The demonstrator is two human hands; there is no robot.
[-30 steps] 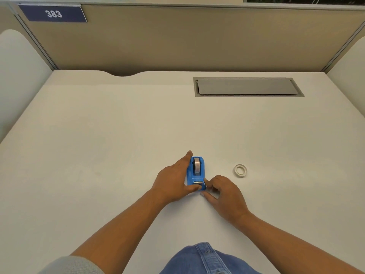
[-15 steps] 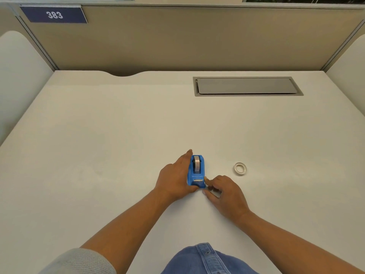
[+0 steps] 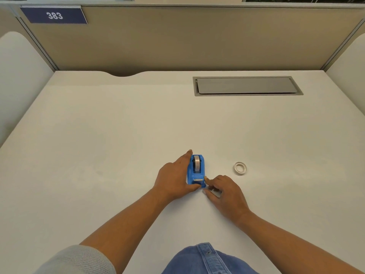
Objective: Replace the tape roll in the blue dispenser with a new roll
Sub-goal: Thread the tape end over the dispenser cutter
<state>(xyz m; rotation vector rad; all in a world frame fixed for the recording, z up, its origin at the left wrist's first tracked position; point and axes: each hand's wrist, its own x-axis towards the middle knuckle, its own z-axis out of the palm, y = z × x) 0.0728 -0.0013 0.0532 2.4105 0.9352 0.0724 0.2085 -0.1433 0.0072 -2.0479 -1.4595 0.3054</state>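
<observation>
Blue plastic tape dispenser (image 3: 196, 172) sits braced by the left hand (image 3: 173, 179), fingers wrapped along it; right hand (image 3: 225, 191) pinches at its cutter end. Best hold it firm, then lift the grey roll (image 3: 196, 165) straight out.

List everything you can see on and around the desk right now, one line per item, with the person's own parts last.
tape dispenser: 1, blue, near middle of the desk, a roll mounted in it
loose tape roll: 1, whitish, flat on the desk right of the dispenser, untouched
desk: 1, off-white
cable hatch: 1, grey, far right of desk, shut
partition: 1, beige, behind desk
sign 383: 1, dark blue, top left
left hand: 1, gripping the dispenser's left side
right hand: 1, fingers at the dispenser's near cutter end
</observation>
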